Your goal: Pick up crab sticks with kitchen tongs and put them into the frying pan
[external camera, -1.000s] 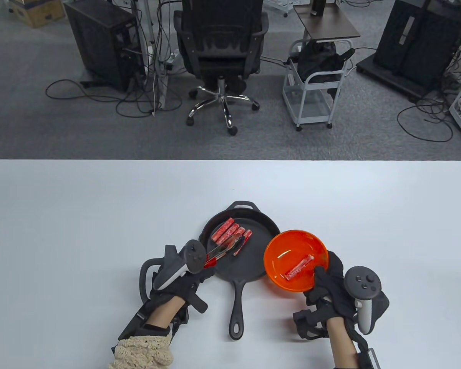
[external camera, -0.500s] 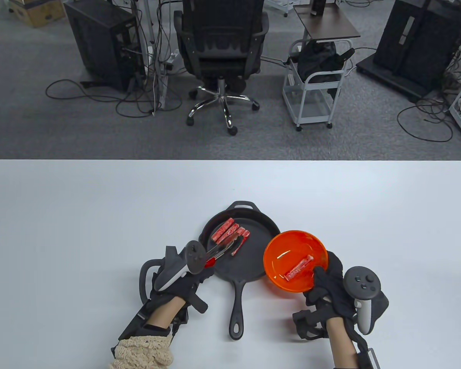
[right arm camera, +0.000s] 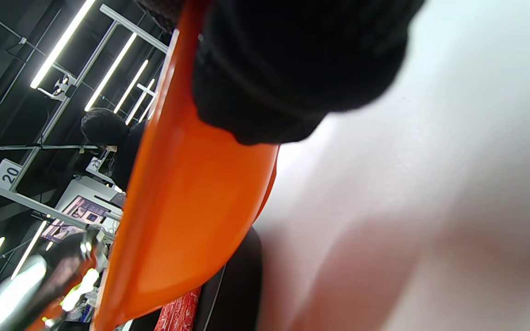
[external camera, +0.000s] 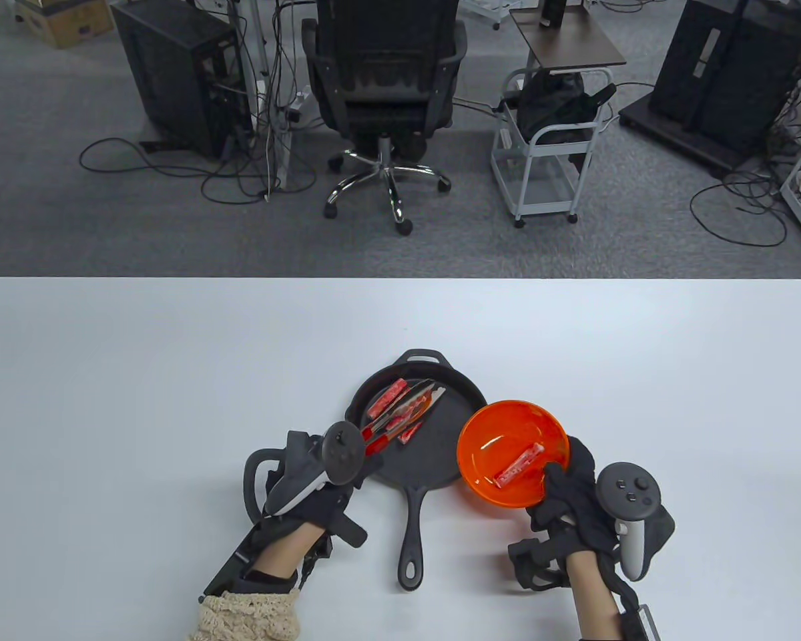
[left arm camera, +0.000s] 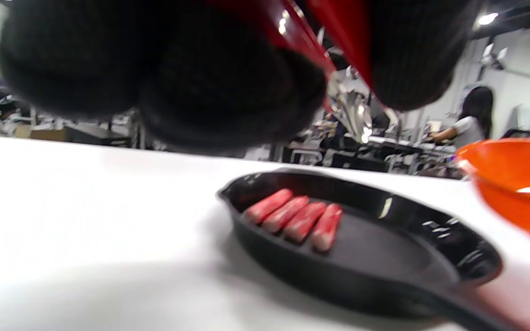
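Observation:
A black cast-iron frying pan [external camera: 450,427] [left arm camera: 384,257] sits mid-table with several crab sticks [external camera: 390,399] [left arm camera: 292,219] side by side in its left half. My left hand [external camera: 320,491] grips red-handled metal kitchen tongs [external camera: 407,410] [left arm camera: 348,105], whose empty tips hover above those sticks. My right hand [external camera: 574,501] holds an orange bowl [external camera: 514,451] [right arm camera: 182,211] by its near rim, tilted beside the pan's right edge. One crab stick [external camera: 519,465] lies inside the bowl.
The pan's handle [external camera: 410,534] points toward me between my hands. Past the table's far edge stand an office chair [external camera: 384,87], a white trolley [external camera: 551,147] and computer towers [external camera: 180,73] on grey carpet with cables.
The tongs have lifted and pushed farther over the pan, leaving the stick they set down among the others. My left hand shifted slightly right. The bowl and right hand stayed put.

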Available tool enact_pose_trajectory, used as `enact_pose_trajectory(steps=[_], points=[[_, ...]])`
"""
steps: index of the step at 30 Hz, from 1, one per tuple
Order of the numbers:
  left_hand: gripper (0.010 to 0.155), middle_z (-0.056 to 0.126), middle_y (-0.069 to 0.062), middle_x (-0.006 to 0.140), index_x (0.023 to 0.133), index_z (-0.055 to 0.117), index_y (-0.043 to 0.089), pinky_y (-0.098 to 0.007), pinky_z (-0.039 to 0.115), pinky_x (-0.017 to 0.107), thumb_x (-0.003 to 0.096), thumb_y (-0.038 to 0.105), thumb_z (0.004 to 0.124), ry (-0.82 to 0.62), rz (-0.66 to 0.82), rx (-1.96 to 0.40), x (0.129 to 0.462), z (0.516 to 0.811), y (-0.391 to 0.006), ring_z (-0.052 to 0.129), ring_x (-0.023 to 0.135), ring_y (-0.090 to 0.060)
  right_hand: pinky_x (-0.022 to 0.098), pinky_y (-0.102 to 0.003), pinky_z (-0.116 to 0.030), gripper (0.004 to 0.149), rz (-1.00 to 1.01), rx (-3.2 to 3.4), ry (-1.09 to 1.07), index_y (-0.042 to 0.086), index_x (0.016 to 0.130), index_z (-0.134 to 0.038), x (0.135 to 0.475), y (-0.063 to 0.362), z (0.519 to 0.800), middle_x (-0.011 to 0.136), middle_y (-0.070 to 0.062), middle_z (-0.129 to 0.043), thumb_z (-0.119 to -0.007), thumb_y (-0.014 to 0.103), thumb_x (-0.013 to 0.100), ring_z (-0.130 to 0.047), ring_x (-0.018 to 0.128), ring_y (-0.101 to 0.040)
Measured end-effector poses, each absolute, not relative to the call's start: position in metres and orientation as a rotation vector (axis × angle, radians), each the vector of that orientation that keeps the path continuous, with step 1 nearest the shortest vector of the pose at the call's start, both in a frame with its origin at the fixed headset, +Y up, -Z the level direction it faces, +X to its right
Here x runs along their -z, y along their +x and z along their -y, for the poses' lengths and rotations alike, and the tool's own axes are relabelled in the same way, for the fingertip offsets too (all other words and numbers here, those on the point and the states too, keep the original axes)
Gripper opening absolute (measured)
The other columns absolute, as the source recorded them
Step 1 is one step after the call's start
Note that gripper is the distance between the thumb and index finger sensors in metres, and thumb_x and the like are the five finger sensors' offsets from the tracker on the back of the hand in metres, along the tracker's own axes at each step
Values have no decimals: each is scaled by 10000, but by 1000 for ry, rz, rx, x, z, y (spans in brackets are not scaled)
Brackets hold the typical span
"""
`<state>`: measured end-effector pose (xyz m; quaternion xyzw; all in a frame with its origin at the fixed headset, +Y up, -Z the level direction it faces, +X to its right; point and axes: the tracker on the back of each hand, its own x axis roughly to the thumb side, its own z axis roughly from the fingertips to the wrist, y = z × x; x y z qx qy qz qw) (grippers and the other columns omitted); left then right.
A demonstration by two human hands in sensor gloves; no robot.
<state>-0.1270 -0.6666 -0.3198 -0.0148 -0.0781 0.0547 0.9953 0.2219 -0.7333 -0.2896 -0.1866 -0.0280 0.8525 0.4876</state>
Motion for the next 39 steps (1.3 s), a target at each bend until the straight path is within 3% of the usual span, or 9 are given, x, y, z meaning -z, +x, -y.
enact_pose_trajectory(steps=[6,18,39], points=[[750,1050,32,569,958,845,98,-387,923,262,510,696,787,10,272,-117,305,657,-108,1064,256,-128,71,-127,-952,606,66,-2078,-451,47,1095,-432,290,221,734,944,-288,-754,-629,220,548,-1023,246,-201],[757,1050,32,574,962,842,99,-387,923,266,506,700,787,-58,417,-56,290,674,-64,1065,262,-129,70,-127,-952,605,66,-2086,-446,45,1093,-436,290,221,734,940,-288,-758,-631,218,546,-1023,245,-200],[744,1050,36,559,948,852,99,-391,922,265,504,693,794,-97,422,-12,288,687,-52,1064,256,-133,71,-129,-952,605,65,-2107,-419,45,1092,-438,290,218,733,937,-290,-759,-632,218,546,-1023,247,-200]])
